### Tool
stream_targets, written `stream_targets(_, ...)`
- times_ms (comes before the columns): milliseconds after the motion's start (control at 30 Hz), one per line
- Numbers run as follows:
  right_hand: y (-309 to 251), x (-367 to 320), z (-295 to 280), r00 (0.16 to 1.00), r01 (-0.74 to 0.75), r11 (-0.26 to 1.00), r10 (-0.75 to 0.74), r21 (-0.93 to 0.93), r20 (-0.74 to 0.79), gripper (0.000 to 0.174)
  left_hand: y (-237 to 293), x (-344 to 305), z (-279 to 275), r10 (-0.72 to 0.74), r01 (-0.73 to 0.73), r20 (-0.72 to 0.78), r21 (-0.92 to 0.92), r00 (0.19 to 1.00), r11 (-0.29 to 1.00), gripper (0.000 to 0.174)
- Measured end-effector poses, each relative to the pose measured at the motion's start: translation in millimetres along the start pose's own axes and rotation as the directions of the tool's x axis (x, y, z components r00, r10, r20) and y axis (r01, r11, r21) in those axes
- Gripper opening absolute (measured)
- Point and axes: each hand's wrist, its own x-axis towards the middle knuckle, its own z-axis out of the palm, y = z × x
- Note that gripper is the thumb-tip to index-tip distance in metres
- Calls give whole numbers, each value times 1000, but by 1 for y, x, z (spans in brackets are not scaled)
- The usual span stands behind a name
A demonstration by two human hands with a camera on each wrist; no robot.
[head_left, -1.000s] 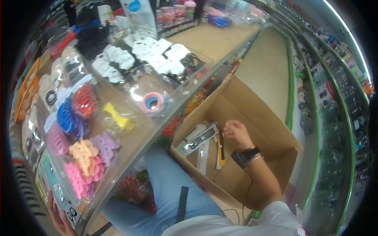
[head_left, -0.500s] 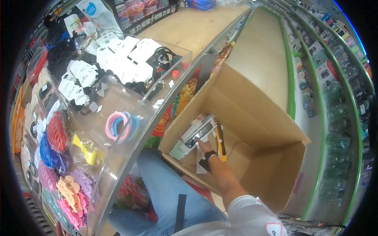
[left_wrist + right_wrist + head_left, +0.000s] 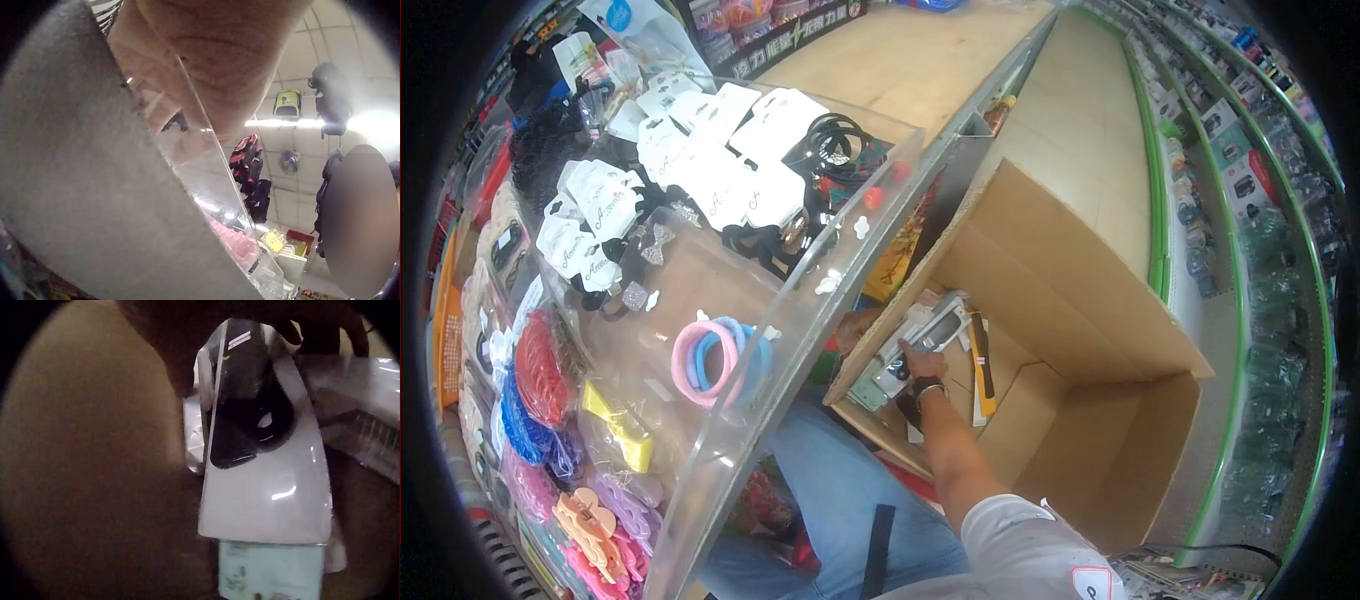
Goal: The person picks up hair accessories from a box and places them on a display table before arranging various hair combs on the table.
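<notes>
My right hand (image 3: 922, 362) is inside the cardboard box (image 3: 1090, 320), over a pile of packaged goods. It grips a white-and-black package (image 3: 269, 494), thumb at one side and fingers curled at the other in the right wrist view. A mint-green card (image 3: 270, 570) shows at the package's lower end. Beside it in the box lies a yellow-and-black packaged tool (image 3: 983, 368). In the left wrist view my left hand (image 3: 219, 62) is right at the clear plastic panel (image 3: 212, 134) above a grey slab; its fingers are mostly hidden, and I cannot tell how they lie.
Left of the box runs a clear-sided counter (image 3: 730, 440) with white-carded hair ties (image 3: 700, 170), pink and blue rings (image 3: 705, 365) and claw clips (image 3: 590, 530). A skin-toned shape (image 3: 855, 325) shows beside the box's left rim. Green-edged shelves (image 3: 1240, 330) line the right.
My right hand has come down from above the box onto the packages and now grips one. The head view has shifted. My left hand has left the head view's lower left corner.
</notes>
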Motion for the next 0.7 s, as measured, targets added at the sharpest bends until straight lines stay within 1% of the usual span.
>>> stream_targets(33,1,12,11,999,18,998,-21,68,48,109,-1,-1,1,-21,21,-16,-27,1000,999,38)
stream_targets(67,2,25,20,991,130,991,-131,30,14,108,-1,-1,0,-43,41,-31,-52,999,998,37)
stream_targets(100,10,36,26,992,128,991,-129,28,19,108,-2,-2,0,-44,42,-30,-45,999,998,37)
stream_targets(167,13,39,25,993,85,968,-101,237,54,110,-5,-2,-1,-34,34,-33,-2,999,999,35)
stream_targets(200,14,43,34,993,116,948,-103,296,-59,89,-5,-2,0,-36,36,-33,1,999,999,35)
stream_targets(233,17,43,33,993,116,949,-104,292,-58,89,-5,-2,0,-43,43,-30,0,999,999,34)
stream_targets(267,22,45,29,970,180,834,-240,522,49,74,-6,-3,0,-51,51,-27,0,998,999,33)
stream_targets(300,26,47,26,914,189,662,-389,725,117,59,-6,-3,0,-53,53,-25,3,998,999,33)
stream_targets(333,28,51,28,918,216,640,-390,738,69,38,-8,-2,0,-47,47,-26,0,999,999,32)
stream_targets(367,30,55,31,918,214,640,-390,738,72,38,-8,-2,0,-40,40,-28,-4,999,999,32)
stream_targets(433,34,65,37,913,177,588,-398,789,92,41,-9,-3,-1,-51,51,-30,-4,998,999,31)
stream_targets(467,35,69,41,916,144,587,-384,797,117,45,-10,-3,-1,-62,62,-30,-8,998,998,31)
stream_targets(500,34,73,47,915,144,585,-385,799,117,45,-10,-3,-1,-60,60,-34,-8,998,998,31)
stream_targets(567,31,82,56,935,239,685,-354,689,28,50,-12,-5,-1,-66,64,-30,-36,997,997,30)
stream_targets(600,29,90,63,953,252,727,-301,639,-34,57,-13,-5,-1,-66,65,-32,-35,997,997,30)
stream_targets(633,27,86,58,953,252,726,-302,640,-33,57,-14,-5,-1,-87,85,-31,-54,996,995,30)
stream_targets(700,18,58,33,927,177,575,-370,799,61,57,-15,-5,-2,-106,103,-36,-76,994,992,30)
